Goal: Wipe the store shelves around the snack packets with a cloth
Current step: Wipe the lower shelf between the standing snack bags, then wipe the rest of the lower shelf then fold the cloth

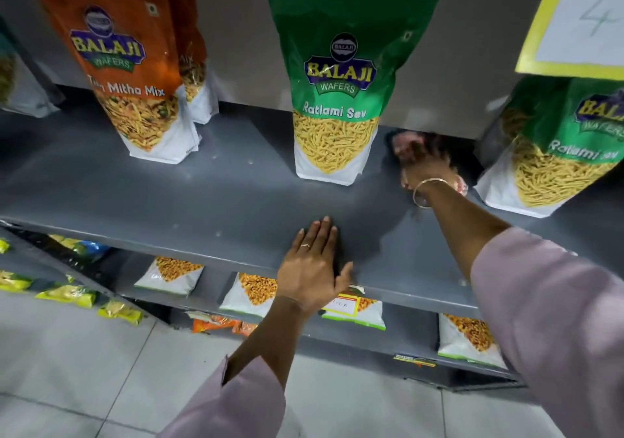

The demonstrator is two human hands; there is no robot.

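A grey metal shelf [202, 194] carries upright snack packets. An orange Mitha Mix packet [135, 76] stands at the left and a green Ratlami Sev packet [341, 93] in the middle. A second green Ratlami Sev packet [557, 154] stands at the right. My right hand [422, 164] reaches deep between the two green packets and presses a pinkish cloth [403, 142] onto the shelf near the back wall; hand and cloth are blurred. My left hand [312, 268] lies flat with fingers spread on the shelf's front edge, holding nothing.
Below is a lower shelf [405, 339] with several white and green snack packets lying flat. A yellow-framed paper tag [580, 22] hangs at the upper right. Yellow packets [67, 296] sit on a rack at the lower left. Tiled floor [101, 370] lies underneath.
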